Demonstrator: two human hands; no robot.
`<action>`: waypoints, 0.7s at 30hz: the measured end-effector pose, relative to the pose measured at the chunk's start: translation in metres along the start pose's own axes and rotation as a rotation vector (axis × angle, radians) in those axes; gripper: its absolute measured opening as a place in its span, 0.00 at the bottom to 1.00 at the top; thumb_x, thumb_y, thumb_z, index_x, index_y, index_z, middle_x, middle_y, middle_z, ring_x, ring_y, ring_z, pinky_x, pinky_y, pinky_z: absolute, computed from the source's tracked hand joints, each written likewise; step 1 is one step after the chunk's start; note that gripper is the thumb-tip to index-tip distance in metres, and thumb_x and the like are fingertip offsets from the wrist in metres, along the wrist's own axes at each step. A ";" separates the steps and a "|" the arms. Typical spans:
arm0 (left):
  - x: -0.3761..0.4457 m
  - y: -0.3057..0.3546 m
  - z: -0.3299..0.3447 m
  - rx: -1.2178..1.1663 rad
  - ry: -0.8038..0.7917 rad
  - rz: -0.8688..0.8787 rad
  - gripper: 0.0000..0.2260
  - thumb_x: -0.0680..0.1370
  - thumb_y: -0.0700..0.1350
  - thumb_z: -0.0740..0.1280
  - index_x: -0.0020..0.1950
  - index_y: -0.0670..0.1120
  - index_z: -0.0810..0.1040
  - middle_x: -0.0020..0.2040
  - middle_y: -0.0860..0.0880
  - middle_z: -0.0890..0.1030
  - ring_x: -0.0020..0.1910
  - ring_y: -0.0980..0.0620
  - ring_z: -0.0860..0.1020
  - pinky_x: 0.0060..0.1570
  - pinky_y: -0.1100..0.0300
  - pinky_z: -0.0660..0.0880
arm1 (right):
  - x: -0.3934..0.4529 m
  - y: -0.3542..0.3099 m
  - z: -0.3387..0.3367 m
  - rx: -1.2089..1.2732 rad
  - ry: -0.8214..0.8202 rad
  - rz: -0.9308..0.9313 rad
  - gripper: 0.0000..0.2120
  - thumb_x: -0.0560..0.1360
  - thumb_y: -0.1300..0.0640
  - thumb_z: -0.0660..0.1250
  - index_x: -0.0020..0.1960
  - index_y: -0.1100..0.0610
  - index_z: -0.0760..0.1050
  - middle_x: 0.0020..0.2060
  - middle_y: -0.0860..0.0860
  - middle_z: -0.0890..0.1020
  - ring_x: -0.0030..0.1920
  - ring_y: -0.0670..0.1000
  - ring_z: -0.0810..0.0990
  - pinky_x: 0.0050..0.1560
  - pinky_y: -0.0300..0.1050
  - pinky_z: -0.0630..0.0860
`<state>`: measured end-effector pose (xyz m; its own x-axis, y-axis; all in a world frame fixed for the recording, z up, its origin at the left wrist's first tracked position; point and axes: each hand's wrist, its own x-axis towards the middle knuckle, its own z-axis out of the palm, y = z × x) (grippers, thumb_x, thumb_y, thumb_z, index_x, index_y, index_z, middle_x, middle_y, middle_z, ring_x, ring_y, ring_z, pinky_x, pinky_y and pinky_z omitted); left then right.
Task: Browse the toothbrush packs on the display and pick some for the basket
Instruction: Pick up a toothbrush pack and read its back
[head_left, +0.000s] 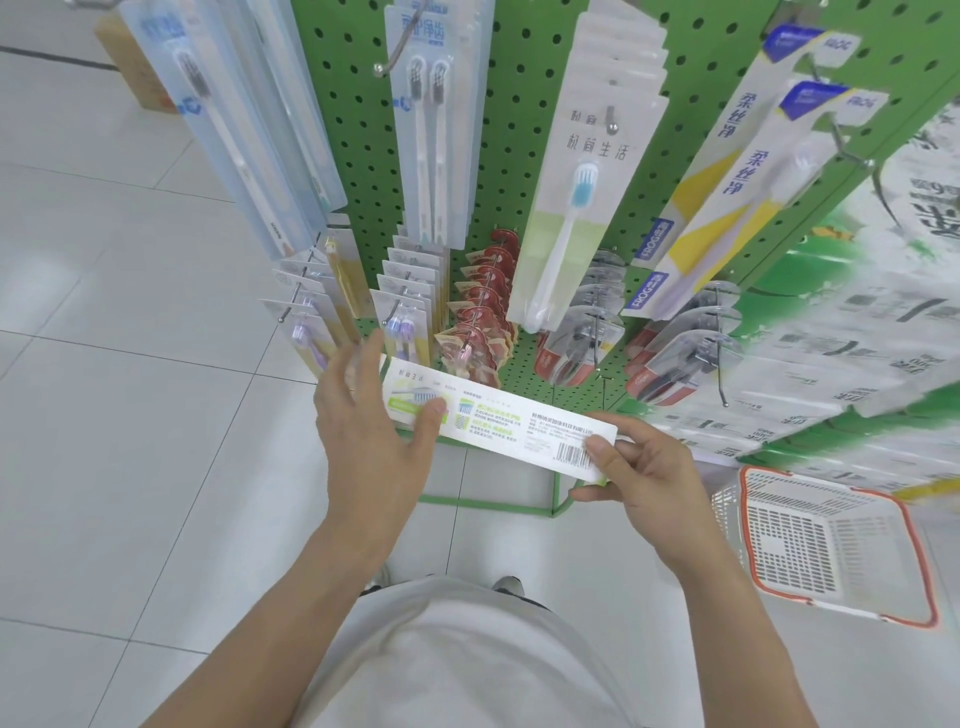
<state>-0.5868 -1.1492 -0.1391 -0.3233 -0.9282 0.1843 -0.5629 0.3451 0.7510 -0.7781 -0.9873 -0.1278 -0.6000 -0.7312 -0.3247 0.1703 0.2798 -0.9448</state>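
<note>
Head view looks down on 2 bare hands holding 1 toothbrush pack (498, 421) flat in front of a green pegboard (509, 78). This pack is turned back side up, showing small print, green panels and a barcode near its right end. The right hand (644, 467) pinches that barcode end, thumb on top and fingers curled underneath. The left hand (369, 415) is at the pack's other end, thumb pressed on the printed face and fingers spread loosely behind the edge; how firmly it grips I cannot tell.

Packs hang from hooks on the pegboard. A white pack (576, 197) with a blue-bristled brush hangs in the middle, with more like it stacked behind. Left of it hangs a clear pack (431, 119) of 2 dark-bristled brushes, and further left pale blue packs (234, 119) lean outward. To the right hang 2 yellow-and-blue packs (727, 187). Lower rows carry small red packs (483, 306) and packs with purple brushes (400, 327).

The basket (831, 551), white mesh with an orange rim, sits on the pale tiled floor (130, 415) at lower right, well apart from the pack and below the right hand. Nothing shows inside it. A cardboard box (135, 67) stands at upper left.
</note>
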 end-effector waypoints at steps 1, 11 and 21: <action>-0.001 0.001 0.002 0.070 0.011 0.088 0.30 0.78 0.54 0.71 0.78 0.53 0.66 0.77 0.45 0.61 0.77 0.42 0.58 0.72 0.38 0.63 | -0.001 -0.001 0.002 0.010 0.009 0.002 0.11 0.81 0.64 0.66 0.62 0.59 0.78 0.47 0.56 0.88 0.42 0.51 0.87 0.40 0.50 0.85; -0.013 0.007 0.007 -0.005 0.021 0.069 0.31 0.74 0.63 0.71 0.76 0.60 0.68 0.83 0.46 0.45 0.82 0.45 0.45 0.75 0.35 0.55 | -0.014 -0.003 0.015 0.136 0.010 0.055 0.07 0.79 0.66 0.67 0.57 0.64 0.77 0.47 0.58 0.88 0.40 0.54 0.86 0.42 0.53 0.85; -0.003 0.020 -0.004 -0.678 0.028 -0.347 0.25 0.75 0.36 0.76 0.69 0.51 0.75 0.54 0.60 0.83 0.44 0.56 0.85 0.39 0.67 0.79 | -0.023 0.002 0.013 -0.076 -0.253 0.041 0.08 0.75 0.69 0.72 0.49 0.65 0.74 0.45 0.57 0.87 0.42 0.56 0.86 0.40 0.51 0.83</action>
<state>-0.5941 -1.1398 -0.1220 -0.1881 -0.9743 -0.1241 -0.0352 -0.1196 0.9922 -0.7543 -0.9782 -0.1225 -0.3780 -0.8477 -0.3721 0.1258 0.3512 -0.9278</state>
